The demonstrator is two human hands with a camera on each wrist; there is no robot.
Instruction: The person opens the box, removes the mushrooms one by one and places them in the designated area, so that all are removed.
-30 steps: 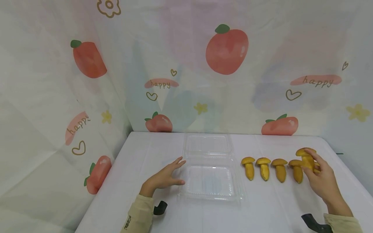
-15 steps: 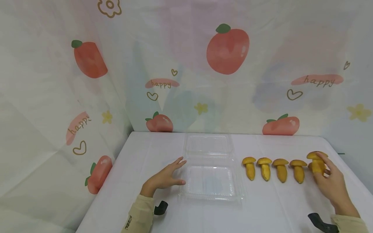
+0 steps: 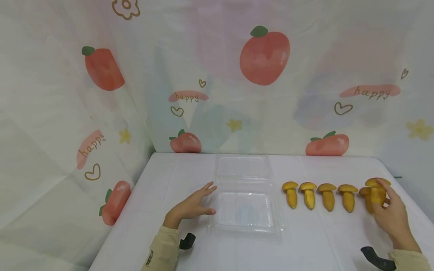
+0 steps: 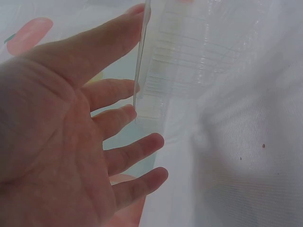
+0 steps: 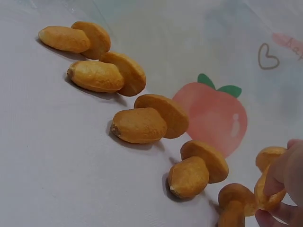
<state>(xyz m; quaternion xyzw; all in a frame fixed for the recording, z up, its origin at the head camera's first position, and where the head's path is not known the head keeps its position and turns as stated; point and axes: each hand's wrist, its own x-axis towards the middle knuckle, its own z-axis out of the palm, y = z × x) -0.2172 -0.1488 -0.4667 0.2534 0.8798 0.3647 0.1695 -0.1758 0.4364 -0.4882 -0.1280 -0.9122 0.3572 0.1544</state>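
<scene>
My right hand (image 3: 393,218) pinches a yellow-brown mushroom (image 3: 378,194) by its stem at the right end of a row of similar mushrooms. Another mushroom (image 5: 232,210) sits right beside the held one, partly covered by it in the head view. Whether the held mushroom touches the table cannot be made out. On the left, my left hand (image 3: 193,206) spreads its fingers against the left edge of a clear plastic clamshell box (image 3: 244,229). Close up, the thumb and two fingertips (image 4: 128,111) meet the box's rim.
Several mushrooms (image 3: 327,197) lie in a row, caps away from me, right of the box. The box's raised lid (image 3: 242,165) leans toward the back. A printed fabric backdrop (image 3: 217,67) borders the white table (image 3: 305,241) behind and at left.
My right hand has moved right and slightly nearer with the mushroom, uncovering the fourth mushroom from the left. The left hand has stayed at the box.
</scene>
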